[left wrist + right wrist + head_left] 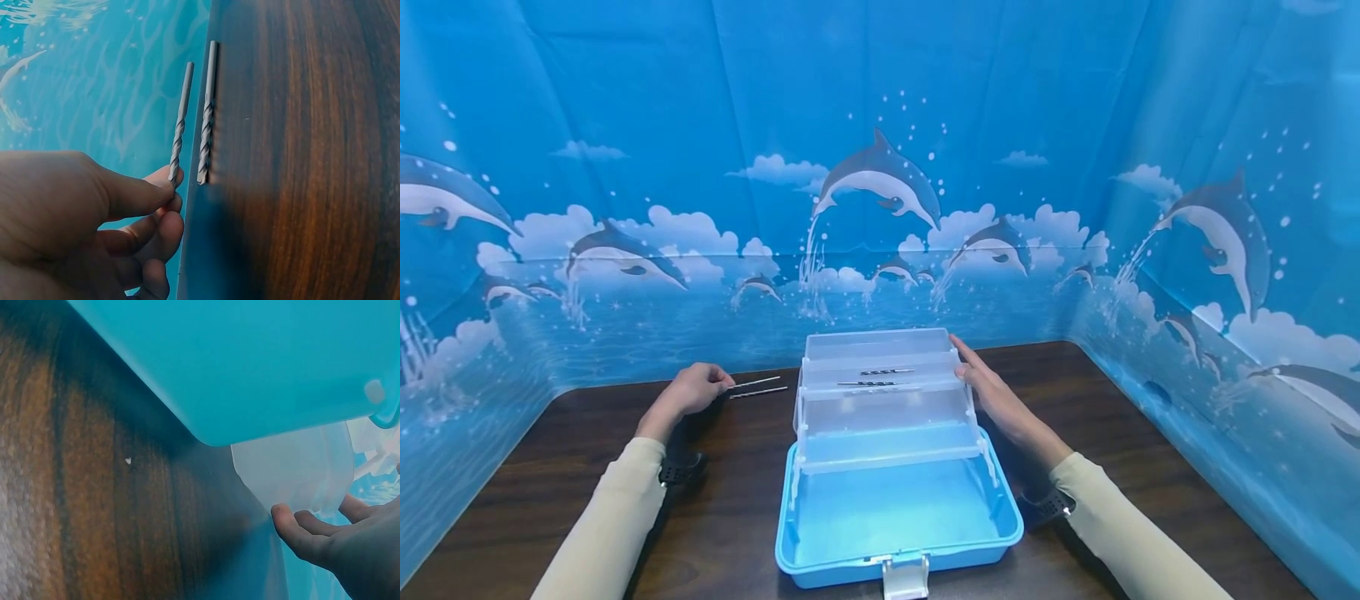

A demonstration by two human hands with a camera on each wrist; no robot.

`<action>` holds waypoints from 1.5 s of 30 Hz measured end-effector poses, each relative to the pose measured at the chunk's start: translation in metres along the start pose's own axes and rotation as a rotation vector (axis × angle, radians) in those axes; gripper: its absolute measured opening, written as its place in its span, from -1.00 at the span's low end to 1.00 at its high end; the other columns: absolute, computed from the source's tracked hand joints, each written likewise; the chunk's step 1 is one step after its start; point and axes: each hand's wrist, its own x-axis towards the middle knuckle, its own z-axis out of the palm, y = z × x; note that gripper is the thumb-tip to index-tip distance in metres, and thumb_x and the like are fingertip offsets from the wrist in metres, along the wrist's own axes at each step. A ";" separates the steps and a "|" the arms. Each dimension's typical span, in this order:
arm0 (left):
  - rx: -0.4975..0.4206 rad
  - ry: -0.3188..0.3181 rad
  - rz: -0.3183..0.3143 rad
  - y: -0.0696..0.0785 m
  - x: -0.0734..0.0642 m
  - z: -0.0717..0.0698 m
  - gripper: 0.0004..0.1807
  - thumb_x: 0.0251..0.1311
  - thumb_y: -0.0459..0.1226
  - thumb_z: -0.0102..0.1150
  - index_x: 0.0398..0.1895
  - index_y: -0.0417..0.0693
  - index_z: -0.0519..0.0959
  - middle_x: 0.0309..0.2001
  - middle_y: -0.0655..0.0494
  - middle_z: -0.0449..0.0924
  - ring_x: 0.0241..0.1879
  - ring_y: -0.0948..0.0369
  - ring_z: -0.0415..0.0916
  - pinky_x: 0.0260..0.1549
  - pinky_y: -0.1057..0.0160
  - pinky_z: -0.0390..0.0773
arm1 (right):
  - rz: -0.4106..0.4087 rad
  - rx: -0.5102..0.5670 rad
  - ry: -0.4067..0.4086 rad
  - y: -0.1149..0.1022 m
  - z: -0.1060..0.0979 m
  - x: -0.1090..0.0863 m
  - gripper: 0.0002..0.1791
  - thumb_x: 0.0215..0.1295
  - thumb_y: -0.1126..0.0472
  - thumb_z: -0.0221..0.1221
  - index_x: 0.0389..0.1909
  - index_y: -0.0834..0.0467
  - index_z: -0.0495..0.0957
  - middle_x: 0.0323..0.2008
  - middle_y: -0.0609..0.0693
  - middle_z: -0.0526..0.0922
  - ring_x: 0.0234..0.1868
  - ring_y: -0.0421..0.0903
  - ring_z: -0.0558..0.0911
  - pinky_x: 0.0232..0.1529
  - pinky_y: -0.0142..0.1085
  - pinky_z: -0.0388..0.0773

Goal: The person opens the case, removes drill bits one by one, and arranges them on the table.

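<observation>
My left hand (696, 389) pinches one end of a spiral drill bit (181, 119) between thumb and fingertips. A second drill bit (207, 112) lies beside it on the table, near the back edge. To their right stands a blue toolbox (835, 575), unlatched, with translucent tiered trays (880, 414) spread out behind its base. Dark drill bits (877, 383) lie in the upper trays. At the right side of the trays and lid, my right hand (1000, 404) touches the plastic with extended fingers, seen also against the translucent lid (294, 465) in the right wrist view.
A dark wood-grain table (730, 500) carries the box. A blue curtain (700, 125) printed with dolphins surrounds its back and sides. The white latch (906, 578) hangs down at the box's front. The toolbox base has nothing visible in it.
</observation>
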 end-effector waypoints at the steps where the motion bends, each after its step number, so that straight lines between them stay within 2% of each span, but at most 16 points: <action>1: 0.005 -0.004 0.003 -0.001 0.000 0.001 -0.75 0.54 -0.33 0.01 -0.03 -0.34 0.64 -0.03 -0.28 0.60 0.01 -0.22 0.48 0.03 -0.27 0.47 | 0.003 0.001 0.000 0.000 0.001 -0.001 -0.35 0.64 -0.15 -0.21 0.64 -0.31 -0.15 0.57 0.09 0.04 0.46 0.31 0.21 0.21 0.41 0.24; 8: 0.023 0.001 0.007 -0.004 -0.004 0.003 -0.77 0.52 -0.37 0.02 -0.07 -0.37 0.64 -0.09 -0.25 0.60 -0.05 -0.17 0.50 -0.02 -0.23 0.49 | 0.009 0.003 0.005 0.002 0.004 -0.002 -0.33 0.63 -0.16 -0.16 0.64 -0.31 -0.14 0.59 0.06 -0.02 0.50 0.29 0.14 0.23 0.41 0.22; 16: 0.018 -0.002 0.006 -0.007 -0.003 0.005 -0.78 0.52 -0.35 0.04 -0.09 -0.33 0.65 -0.10 -0.23 0.60 -0.08 -0.15 0.49 -0.02 -0.24 0.49 | 0.002 -0.004 0.004 0.004 0.002 -0.001 -0.33 0.63 -0.17 -0.16 0.64 -0.31 -0.13 0.59 0.05 -0.01 0.50 0.29 0.14 0.22 0.43 0.21; 21: 0.029 0.008 0.042 -0.009 -0.001 0.010 -0.82 0.49 -0.38 0.08 -0.12 -0.31 0.66 -0.15 -0.17 0.62 -0.10 -0.14 0.52 -0.03 -0.25 0.49 | 0.001 -0.009 0.000 0.007 0.002 -0.003 -0.35 0.63 -0.16 -0.19 0.64 -0.32 -0.13 0.57 0.08 0.06 0.46 0.30 0.21 0.21 0.42 0.25; 27: 0.029 0.039 0.082 -0.007 0.005 0.011 -0.86 0.46 -0.42 0.11 -0.13 -0.30 0.66 -0.21 -0.10 0.63 -0.18 -0.07 0.54 -0.10 -0.16 0.55 | -0.016 0.007 0.004 0.006 -0.001 -0.001 -0.36 0.64 -0.15 -0.20 0.64 -0.32 -0.12 0.55 0.08 0.10 0.45 0.29 0.24 0.20 0.41 0.25; 31: 0.029 0.042 0.067 -0.006 0.004 0.011 -0.83 0.47 -0.40 0.10 -0.05 -0.32 0.64 -0.14 -0.19 0.62 -0.12 -0.14 0.54 -0.04 -0.22 0.53 | -0.012 0.005 -0.003 0.006 -0.001 -0.001 -0.36 0.64 -0.14 -0.21 0.64 -0.31 -0.13 0.55 0.10 0.10 0.45 0.30 0.24 0.21 0.41 0.26; 34: 0.037 0.071 0.069 -0.002 0.005 0.010 -0.76 0.52 -0.33 0.06 0.04 -0.33 0.61 -0.05 -0.26 0.60 -0.02 -0.21 0.52 -0.02 -0.26 0.50 | -0.011 0.001 -0.007 0.005 -0.001 -0.001 -0.36 0.65 -0.14 -0.21 0.64 -0.30 -0.13 0.55 0.10 0.09 0.46 0.30 0.23 0.21 0.40 0.25; 37: 0.035 0.130 0.109 0.012 0.005 0.008 -0.68 0.55 -0.25 0.02 0.12 -0.32 0.57 0.02 -0.30 0.58 0.03 -0.24 0.50 -0.05 -0.27 0.49 | -0.014 0.006 -0.001 0.005 -0.001 -0.001 -0.36 0.65 -0.14 -0.20 0.64 -0.32 -0.12 0.55 0.09 0.11 0.46 0.28 0.24 0.21 0.41 0.25; 39: 0.028 0.179 0.150 0.028 0.002 0.005 -0.65 0.57 -0.20 0.00 0.16 -0.31 0.56 0.04 -0.30 0.58 0.03 -0.22 0.51 -0.08 -0.25 0.50 | -0.017 0.010 0.000 0.004 -0.001 0.000 -0.36 0.65 -0.14 -0.20 0.64 -0.31 -0.12 0.55 0.08 0.12 0.45 0.28 0.24 0.21 0.40 0.26; 43: -0.005 0.280 0.251 0.072 -0.014 0.000 -0.59 0.58 -0.12 0.00 0.22 -0.25 0.54 0.05 -0.24 0.58 -0.02 -0.14 0.54 -0.14 -0.18 0.55 | -0.023 0.009 -0.002 0.004 -0.001 0.001 -0.36 0.66 -0.12 -0.22 0.64 -0.28 -0.13 0.55 0.10 0.11 0.45 0.28 0.24 0.21 0.40 0.26; 45: -0.021 0.332 0.324 0.096 -0.023 -0.001 -0.60 0.57 -0.11 0.02 0.21 -0.21 0.56 0.03 -0.17 0.60 -0.08 -0.07 0.55 -0.18 -0.12 0.57 | -0.017 0.006 -0.001 0.004 0.000 0.001 -0.36 0.66 -0.12 -0.22 0.65 -0.28 -0.14 0.54 0.11 0.12 0.45 0.28 0.24 0.21 0.40 0.26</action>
